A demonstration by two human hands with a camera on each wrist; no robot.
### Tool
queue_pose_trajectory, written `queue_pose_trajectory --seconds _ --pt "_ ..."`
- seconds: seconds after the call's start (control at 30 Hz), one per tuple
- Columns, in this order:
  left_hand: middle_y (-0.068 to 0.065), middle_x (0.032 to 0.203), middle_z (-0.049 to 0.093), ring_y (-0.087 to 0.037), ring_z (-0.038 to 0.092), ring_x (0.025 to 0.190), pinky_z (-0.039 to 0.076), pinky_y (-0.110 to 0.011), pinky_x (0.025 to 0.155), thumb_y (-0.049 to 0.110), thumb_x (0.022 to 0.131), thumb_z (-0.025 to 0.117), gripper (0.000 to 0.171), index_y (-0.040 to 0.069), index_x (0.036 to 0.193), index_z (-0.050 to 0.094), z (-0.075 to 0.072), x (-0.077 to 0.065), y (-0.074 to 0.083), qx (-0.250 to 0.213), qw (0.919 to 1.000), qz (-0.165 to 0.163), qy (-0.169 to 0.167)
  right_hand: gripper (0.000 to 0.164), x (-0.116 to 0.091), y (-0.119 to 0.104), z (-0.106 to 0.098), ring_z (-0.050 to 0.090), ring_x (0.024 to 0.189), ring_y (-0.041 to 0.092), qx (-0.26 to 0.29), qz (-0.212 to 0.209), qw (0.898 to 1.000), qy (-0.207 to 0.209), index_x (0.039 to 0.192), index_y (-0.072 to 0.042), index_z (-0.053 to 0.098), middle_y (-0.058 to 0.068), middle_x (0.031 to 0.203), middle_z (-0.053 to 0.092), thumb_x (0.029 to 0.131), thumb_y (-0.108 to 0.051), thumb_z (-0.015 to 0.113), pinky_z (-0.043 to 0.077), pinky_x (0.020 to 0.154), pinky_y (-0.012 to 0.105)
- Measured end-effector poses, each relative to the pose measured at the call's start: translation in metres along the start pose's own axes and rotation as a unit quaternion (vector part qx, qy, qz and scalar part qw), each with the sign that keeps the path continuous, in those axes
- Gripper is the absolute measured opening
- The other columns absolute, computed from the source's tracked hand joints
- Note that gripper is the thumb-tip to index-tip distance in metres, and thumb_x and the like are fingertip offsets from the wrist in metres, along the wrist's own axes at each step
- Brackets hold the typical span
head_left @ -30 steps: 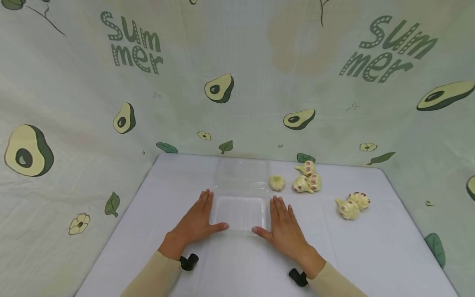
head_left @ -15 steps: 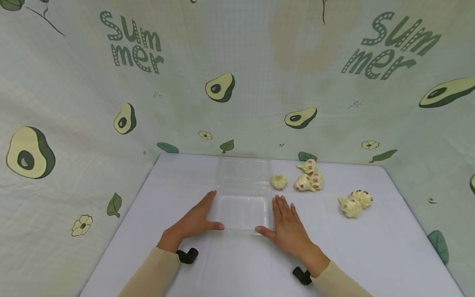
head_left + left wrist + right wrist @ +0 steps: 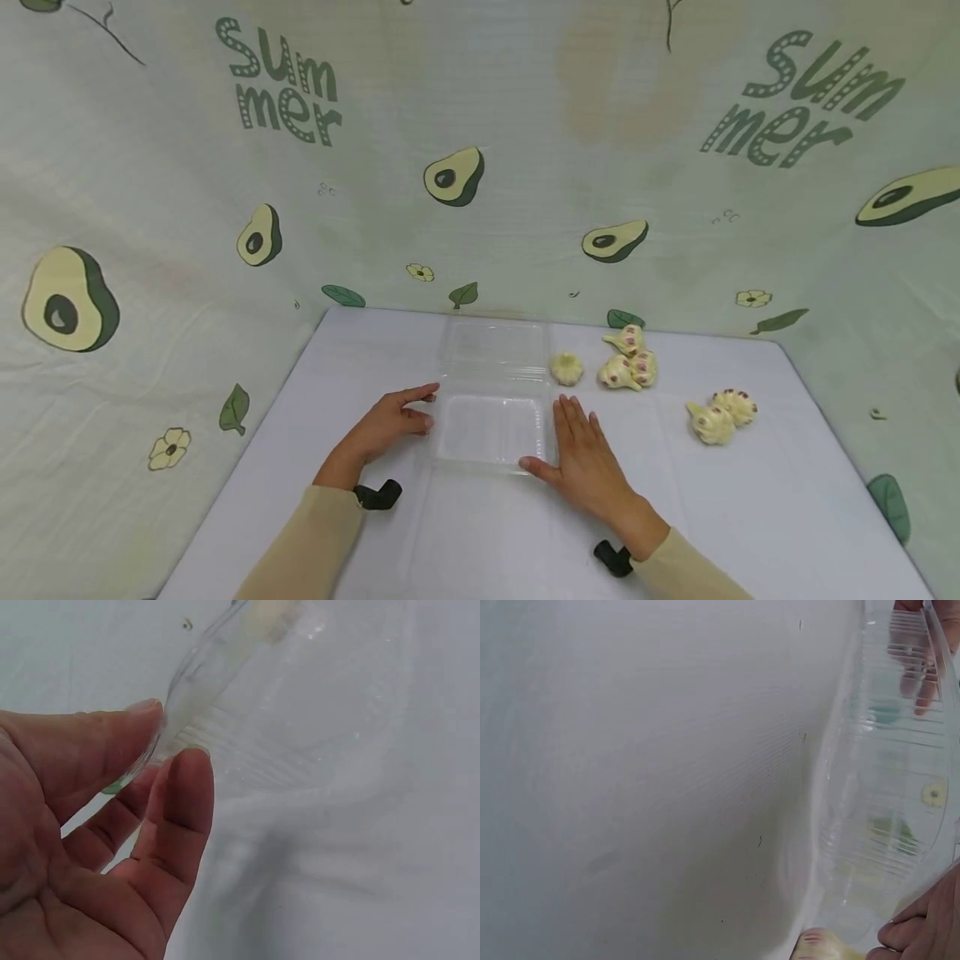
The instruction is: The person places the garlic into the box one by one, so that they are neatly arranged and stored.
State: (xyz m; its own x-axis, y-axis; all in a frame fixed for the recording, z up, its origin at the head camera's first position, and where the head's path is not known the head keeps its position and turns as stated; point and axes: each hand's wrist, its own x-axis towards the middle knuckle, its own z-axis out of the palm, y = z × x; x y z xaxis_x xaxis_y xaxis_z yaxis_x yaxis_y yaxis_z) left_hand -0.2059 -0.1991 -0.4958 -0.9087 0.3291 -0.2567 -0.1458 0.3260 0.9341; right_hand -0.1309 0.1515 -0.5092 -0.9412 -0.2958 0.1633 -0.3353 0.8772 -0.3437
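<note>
A clear plastic clamshell container (image 3: 491, 429) lies open on the white table, its lid (image 3: 495, 346) folded out toward the back. At its left edge my left hand (image 3: 381, 427) pinches the rim; the left wrist view shows the thumb (image 3: 112, 735) on one side of the thin plastic and the fingers on the other. My right hand (image 3: 592, 467) lies along the container's right side with fairly straight fingers, thumb near the front corner. Just right of the hinge sits one garlic bulb (image 3: 567, 368).
Three garlic bulbs (image 3: 630, 362) are bunched behind and to the right, and two more bulbs (image 3: 720, 415) touch each other farther right. A patterned cloth (image 3: 525, 208) rises behind the table (image 3: 360, 350).
My left hand has gone from lying flat along the container's side to pinching its left rim. The right hand stays beside the container, and the garlic keeps its place.
</note>
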Motion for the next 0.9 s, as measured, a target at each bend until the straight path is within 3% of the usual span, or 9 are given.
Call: queue_pose_trajectory --seconds 0.13,0.3,0.53,0.73,0.9 --pt "-0.024 0.136 0.057 -0.016 0.066 0.090 0.062 -0.028 0.083 -0.001 0.098 0.070 0.062 0.007 0.156 0.052 -0.004 0.005 -0.001 -0.032 0.9994 -0.006 -0.006 0.111 0.001 0.000 0.000 0.022 0.159 0.044 0.003 0.000 1.000 0.000 0.160 0.012 0.030 0.030 0.168 0.028 0.094 -0.070 0.065 0.021 0.128 0.063" --pt "-0.017 0.122 0.059 -0.016 0.065 0.083 0.062 -0.027 0.078 -0.002 0.099 0.069 0.060 0.009 0.156 0.053 -0.005 0.008 -0.003 -0.056 0.9982 -0.023 -0.002 0.111 0.002 0.001 0.000 0.022 0.160 0.044 0.007 -0.002 1.000 0.002 0.160 0.012 0.030 0.030 0.168 0.028 0.094 -0.069 0.065 0.021 0.128 0.063" --pt "-0.018 0.137 0.054 -0.015 0.064 0.082 0.062 -0.027 0.074 -0.004 0.099 0.068 0.060 0.008 0.155 0.053 -0.004 0.008 -0.002 -0.078 0.9962 -0.039 0.003 0.111 0.002 0.003 0.001 0.022 0.159 0.043 0.009 -0.002 1.000 0.000 0.160 0.012 0.031 0.029 0.168 0.028 0.093 -0.069 0.066 0.021 0.128 0.063" --pt "-0.016 0.137 0.055 -0.015 0.064 0.081 0.062 -0.026 0.073 -0.005 0.099 0.067 0.059 0.011 0.155 0.055 -0.002 0.009 -0.003 -0.078 0.9957 -0.048 0.010 0.109 0.002 0.005 0.001 0.028 0.157 0.045 0.019 -0.008 1.000 0.008 0.159 0.012 0.034 0.030 0.166 0.032 0.093 -0.068 0.068 0.025 0.127 0.062" --pt "-0.016 0.134 0.055 -0.015 0.064 0.079 0.062 -0.027 0.073 -0.005 0.099 0.067 0.059 0.010 0.155 0.055 -0.003 0.008 -0.003 -0.073 0.9963 -0.045 0.007 0.089 0.008 0.013 -0.007 0.043 0.147 0.047 0.072 0.008 0.997 0.021 0.153 0.007 0.048 0.027 0.159 0.045 0.096 -0.058 0.071 0.039 0.118 0.064"
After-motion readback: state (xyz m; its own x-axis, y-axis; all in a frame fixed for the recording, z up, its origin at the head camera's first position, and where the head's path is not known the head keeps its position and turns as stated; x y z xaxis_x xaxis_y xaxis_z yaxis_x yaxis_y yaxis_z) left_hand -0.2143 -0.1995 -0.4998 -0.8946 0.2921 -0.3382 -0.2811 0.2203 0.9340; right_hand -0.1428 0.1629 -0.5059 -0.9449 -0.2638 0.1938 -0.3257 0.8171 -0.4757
